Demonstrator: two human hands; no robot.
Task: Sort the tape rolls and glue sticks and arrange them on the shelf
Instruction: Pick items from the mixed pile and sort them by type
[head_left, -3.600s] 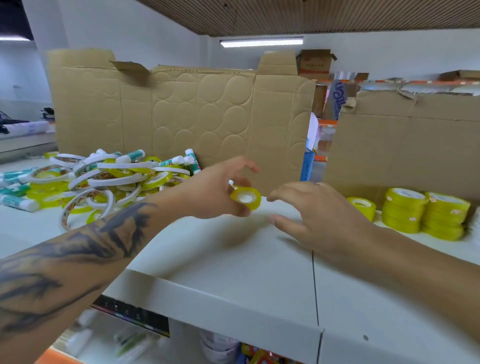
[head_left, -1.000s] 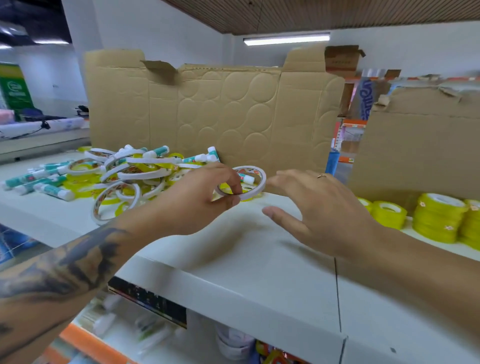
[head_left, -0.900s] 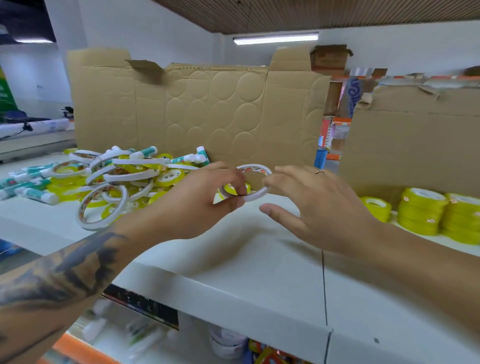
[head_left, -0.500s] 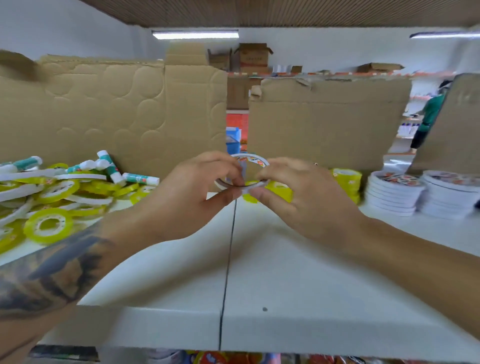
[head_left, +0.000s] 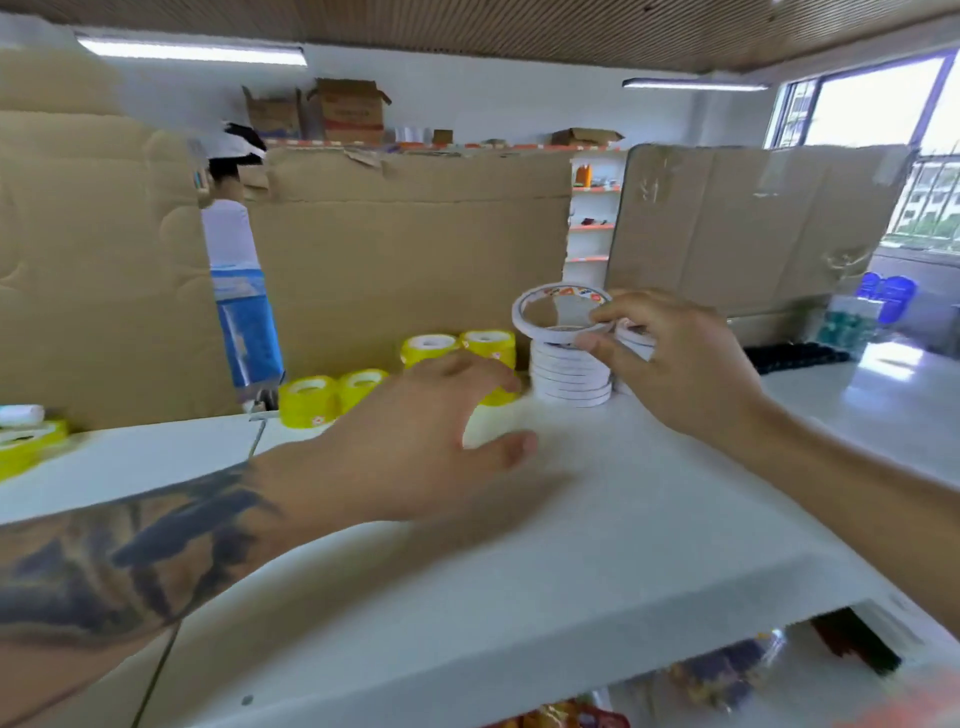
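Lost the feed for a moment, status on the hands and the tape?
Right hand pinches white tape roll, tilted over white stack. Left hand open, empty, above shelf. Yellow rolls left of stack; nothing blocking.

1. I see four stacks of small yellow tape rolls (head_left: 429, 349) standing in the middle of the white shelf (head_left: 597, 519), two nearer and two farther.
2. One stack of thin white tape rings (head_left: 570, 375) sits right of them; roughly seven rings, blurred.
3. One thin white tape ring (head_left: 540, 306) is pinched in my right hand (head_left: 680, 364).
4. A partly cropped yellow roll (head_left: 26, 447) lies far left.
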